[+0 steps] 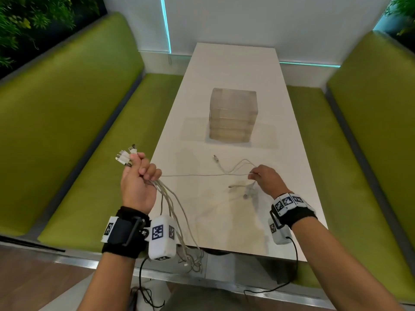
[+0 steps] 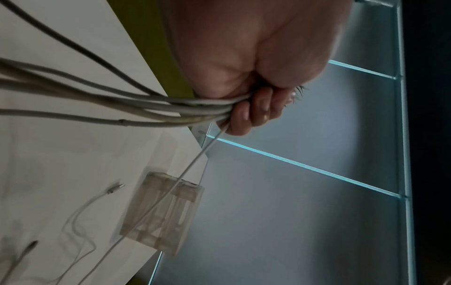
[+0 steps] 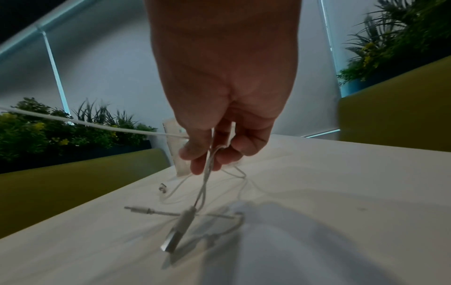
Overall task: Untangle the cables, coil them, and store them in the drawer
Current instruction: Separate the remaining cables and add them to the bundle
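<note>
head: left hand (image 1: 138, 180) fists cable bundle (image 1: 173, 205), loops hang off table (image 1: 224, 70) edge; drawer box (image 1: 232, 115) shut, mid-table | left wrist: grip tight on bundle (image 2: 171, 108) | right wrist: right hand (image 3: 219, 138) pinches thin cable (image 3: 207, 173) – hard pull may tighten knots – plug (image 3: 175, 237) could snag.

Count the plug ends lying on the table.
2 clearly: one plug in front of the drawer box, one left of the right hand. A third hangs from that hand; others may be hidden.
</note>
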{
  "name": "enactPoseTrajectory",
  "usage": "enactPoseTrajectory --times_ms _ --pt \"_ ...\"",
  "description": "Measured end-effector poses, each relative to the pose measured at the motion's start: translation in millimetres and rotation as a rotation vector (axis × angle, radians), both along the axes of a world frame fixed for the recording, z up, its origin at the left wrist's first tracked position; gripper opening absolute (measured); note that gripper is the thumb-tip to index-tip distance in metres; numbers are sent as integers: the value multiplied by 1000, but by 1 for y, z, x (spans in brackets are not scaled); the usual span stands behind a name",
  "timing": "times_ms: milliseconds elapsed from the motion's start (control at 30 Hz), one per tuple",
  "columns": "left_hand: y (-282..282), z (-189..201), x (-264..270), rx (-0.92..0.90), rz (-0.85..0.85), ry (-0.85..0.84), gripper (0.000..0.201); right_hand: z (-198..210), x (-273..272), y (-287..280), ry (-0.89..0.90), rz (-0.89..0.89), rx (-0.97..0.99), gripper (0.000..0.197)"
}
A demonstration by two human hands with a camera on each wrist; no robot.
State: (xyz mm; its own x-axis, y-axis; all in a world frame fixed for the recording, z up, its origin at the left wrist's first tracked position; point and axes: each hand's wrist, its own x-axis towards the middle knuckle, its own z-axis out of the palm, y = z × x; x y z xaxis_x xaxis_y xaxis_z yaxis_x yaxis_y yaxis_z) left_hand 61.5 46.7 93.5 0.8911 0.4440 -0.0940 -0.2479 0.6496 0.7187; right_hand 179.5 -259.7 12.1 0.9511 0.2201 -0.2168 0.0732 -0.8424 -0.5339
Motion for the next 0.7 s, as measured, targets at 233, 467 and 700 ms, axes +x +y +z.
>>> enactPoseTrajectory --times_ms 233,467,700 --pt "-30 -14 9 159 -106 164 27 25 -15 18 -37 28 225 16" --pt "-91 -30 7 622 -399 278 18 62 -38 60 -77 157 373 17" --pt "-90 -31 7 762 -419 259 10 71 -46 65 -66 314 406 16"
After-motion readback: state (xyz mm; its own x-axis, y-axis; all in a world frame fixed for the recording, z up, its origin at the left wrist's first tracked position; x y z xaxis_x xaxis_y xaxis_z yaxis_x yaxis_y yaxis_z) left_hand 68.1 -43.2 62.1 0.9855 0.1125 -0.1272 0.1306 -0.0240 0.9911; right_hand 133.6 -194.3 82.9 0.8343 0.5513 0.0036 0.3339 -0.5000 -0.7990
